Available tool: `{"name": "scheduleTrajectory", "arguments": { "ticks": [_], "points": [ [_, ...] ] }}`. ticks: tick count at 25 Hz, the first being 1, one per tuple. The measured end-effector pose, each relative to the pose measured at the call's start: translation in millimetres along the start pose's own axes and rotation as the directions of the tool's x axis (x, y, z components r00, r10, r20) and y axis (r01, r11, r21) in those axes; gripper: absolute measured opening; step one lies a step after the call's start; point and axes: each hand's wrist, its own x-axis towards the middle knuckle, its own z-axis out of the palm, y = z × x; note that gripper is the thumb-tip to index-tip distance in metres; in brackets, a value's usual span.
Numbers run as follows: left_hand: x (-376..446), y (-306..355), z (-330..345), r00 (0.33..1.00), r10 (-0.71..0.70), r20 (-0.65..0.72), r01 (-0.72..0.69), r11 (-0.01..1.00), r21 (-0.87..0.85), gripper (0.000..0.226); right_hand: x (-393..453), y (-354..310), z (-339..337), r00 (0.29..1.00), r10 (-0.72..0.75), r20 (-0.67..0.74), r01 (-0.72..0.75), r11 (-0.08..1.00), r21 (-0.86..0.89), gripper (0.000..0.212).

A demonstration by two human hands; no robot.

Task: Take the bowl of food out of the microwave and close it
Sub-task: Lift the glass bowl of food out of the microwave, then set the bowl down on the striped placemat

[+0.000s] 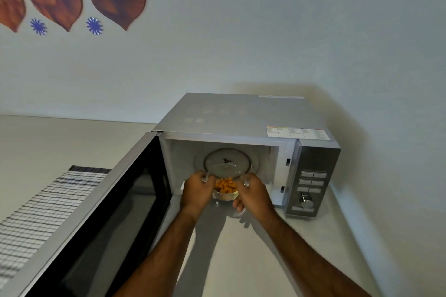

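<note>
A clear glass bowl (225,194) with small orange food pieces is held at the mouth of the silver microwave (241,116). My left hand (196,190) grips the bowl's left rim and my right hand (252,191) grips its right rim. The bowl is half out over the front sill, above the counter. Behind it lies the glass turntable (226,160) inside the white cavity. The microwave door (96,212) stands wide open to the left, its dark window facing me.
A light counter (241,260) runs under my arms. A checked cloth (43,212) lies on the counter left of the open door. The control panel (311,185) with buttons and a knob is on the microwave's right. A wall stands behind.
</note>
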Motion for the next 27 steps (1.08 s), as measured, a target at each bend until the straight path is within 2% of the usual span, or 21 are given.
{"name": "scheduleTrajectory", "arguments": {
  "ticks": [10, 17, 22, 27],
  "points": [
    [-127, -10, -40, 1.000, -0.010, 0.019, 0.009, 0.998, 0.062, 0.015, -130, 0, -9, 0.999, -0.043, 0.018, 0.045, 0.989, -0.143, 0.018],
    [-208, -14, -84, 0.999, 0.015, 0.028, -0.016, 0.999, 0.046, 0.014, -207, 0, -3, 0.998, -0.021, 0.058, 0.028, 0.992, -0.122, 0.014],
    [-256, -42, -116, 0.999, -0.017, 0.032, 0.015, 0.998, 0.066, 0.012, -245, 8, 8, 0.984, 0.006, 0.180, 0.012, 0.995, -0.097, 0.007],
    [-293, -64, -149, 0.999, -0.030, 0.034, 0.027, 0.995, 0.091, 0.012, -275, 8, 26, 0.958, 0.015, 0.287, 0.041, 0.981, -0.188, 0.009]
  ]
}}
